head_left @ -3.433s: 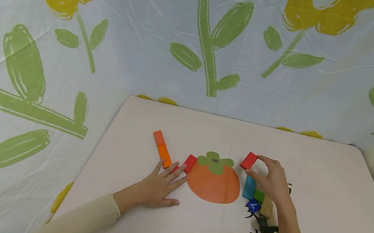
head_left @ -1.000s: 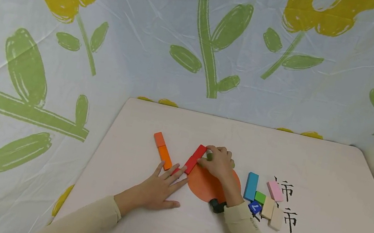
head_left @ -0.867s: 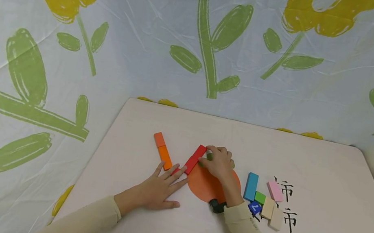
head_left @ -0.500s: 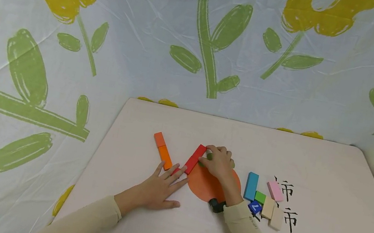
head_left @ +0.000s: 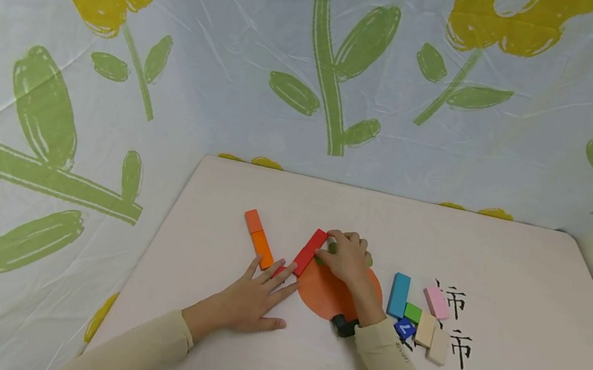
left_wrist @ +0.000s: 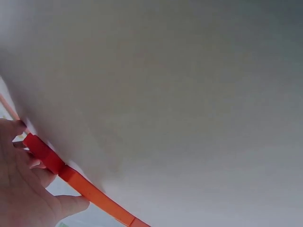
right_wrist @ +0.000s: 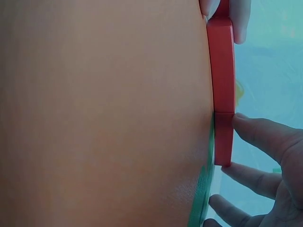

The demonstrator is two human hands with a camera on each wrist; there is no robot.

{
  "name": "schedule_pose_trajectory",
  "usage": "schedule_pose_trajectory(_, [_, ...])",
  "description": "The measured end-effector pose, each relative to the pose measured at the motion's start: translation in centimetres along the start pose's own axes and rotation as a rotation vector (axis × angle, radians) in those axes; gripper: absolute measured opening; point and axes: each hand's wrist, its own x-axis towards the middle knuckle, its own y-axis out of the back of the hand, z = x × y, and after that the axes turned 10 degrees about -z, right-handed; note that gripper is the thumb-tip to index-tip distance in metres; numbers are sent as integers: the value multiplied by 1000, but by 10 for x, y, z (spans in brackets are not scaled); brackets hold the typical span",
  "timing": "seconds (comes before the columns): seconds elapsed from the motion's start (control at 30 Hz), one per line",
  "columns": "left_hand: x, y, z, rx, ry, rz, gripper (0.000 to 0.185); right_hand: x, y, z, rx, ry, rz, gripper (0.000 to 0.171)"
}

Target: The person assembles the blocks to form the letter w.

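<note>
In the head view my left hand point(head_left: 251, 303) lies with fingers spread, its fingertips on a red block point(head_left: 280, 271) partly hidden beneath them. From there two red blocks run end to end up to the right; my right hand point(head_left: 347, 260) pinches the farther red block point(head_left: 317, 239) between thumb and index finger. In the right wrist view this red block point(right_wrist: 223, 139) butts against the nearer red block point(right_wrist: 222, 66). Leftward, an orange block point(head_left: 262, 250) and a lighter orange block point(head_left: 252, 221) form the other slanted arm. The left wrist view shows the left thumb at the orange block point(left_wrist: 99, 197).
Right of the hands lie a blue block point(head_left: 398, 296), a green block point(head_left: 413, 314), a dark blue numbered cube point(head_left: 404, 328), two tan blocks point(head_left: 424, 331) and a pink block point(head_left: 436, 303). An orange persimmon print point(head_left: 328, 295) marks the tabletop. A flowered cloth point(head_left: 270, 63) rises behind.
Over three seconds ago my right hand held the red block at the right; it has since come left to the end of the red row. The left hand stays put. Little differs this last second.
</note>
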Motion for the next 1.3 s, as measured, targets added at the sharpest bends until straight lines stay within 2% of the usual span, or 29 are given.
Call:
schedule_pose_trajectory(0.9, [0,6,3,62,20,-22,85,-1,0,1,4,-1,1,57])
schedule_pose_trajectory(1.17, [0,5,2,72,12,18,83,-1,-1,2,37,1,-6,61])
schedule_pose_trajectory(1.3, [2,7,-2,25,-5,77,81,-3,2,4,72,20,-6,61])
